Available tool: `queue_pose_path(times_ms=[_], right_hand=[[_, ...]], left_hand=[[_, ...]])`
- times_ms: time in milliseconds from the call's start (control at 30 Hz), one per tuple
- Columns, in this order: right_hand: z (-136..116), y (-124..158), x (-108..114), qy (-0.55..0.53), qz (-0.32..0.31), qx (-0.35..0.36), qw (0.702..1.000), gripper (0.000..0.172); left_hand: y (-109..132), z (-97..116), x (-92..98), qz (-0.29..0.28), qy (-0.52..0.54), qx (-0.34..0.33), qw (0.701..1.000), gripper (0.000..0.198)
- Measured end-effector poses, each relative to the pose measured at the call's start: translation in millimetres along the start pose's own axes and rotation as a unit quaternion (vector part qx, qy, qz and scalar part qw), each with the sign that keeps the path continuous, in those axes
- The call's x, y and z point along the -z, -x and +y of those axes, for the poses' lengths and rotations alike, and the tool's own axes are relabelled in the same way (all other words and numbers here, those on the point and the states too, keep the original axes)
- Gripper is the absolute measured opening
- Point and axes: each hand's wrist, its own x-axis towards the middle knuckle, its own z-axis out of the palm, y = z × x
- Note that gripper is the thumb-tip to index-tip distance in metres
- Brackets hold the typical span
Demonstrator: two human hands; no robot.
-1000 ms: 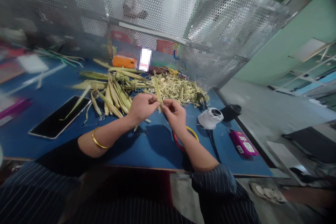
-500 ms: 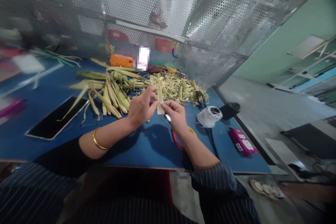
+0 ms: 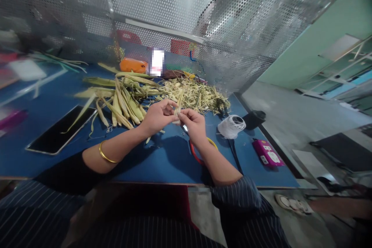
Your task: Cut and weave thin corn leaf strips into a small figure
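Over the blue table (image 3: 171, 162), my left hand (image 3: 159, 115) pinches a pale green husk strip (image 3: 179, 104) between thumb and fingers. My right hand (image 3: 193, 124) grips the strip's lower end, its fingertips close to those of my left. Behind both hands lies a heap of shredded plant pieces (image 3: 200, 97). Long husk leaves (image 3: 122, 104) are bunched to the left of my left hand. Red and yellow scissor handles (image 3: 196, 153) show partly under my right wrist.
A phone (image 3: 62, 130) lies at the left. White thread (image 3: 231, 126), a black cone (image 3: 255, 119) and a purple packet (image 3: 267, 153) stand right. Behind are an orange packet (image 3: 133, 65) and a perforated screen (image 3: 162, 4). A person's foot (image 3: 293, 204) shows lower right.
My left fingers have closed onto the strip, which looks narrower and more folded. A small green scrap now lies below my left hand. The person behind the screen is no longer clearly visible.
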Motion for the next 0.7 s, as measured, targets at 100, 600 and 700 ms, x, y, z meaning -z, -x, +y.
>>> queue_pose_path(times_ms=[100,600,700], right_hand=[[0.7,0.7,-0.2,0.014,0.027,0.023,0.999,0.019],[2.6,1.5,4.2,0.117,0.031,0.113,0.986,0.031],[5.7,-0.4,5.7,0.097,0.018,0.101,0.990,0.034]], left_hand=[[0.8,2.5,-2.3,0.021,0.050,0.023,0.998,0.040],[2.7,5.2,-2.9,0.034,0.034,-0.008,0.999,0.013],[2.8,5.9,-4.1,0.001,0.044,0.009,0.999,0.006]])
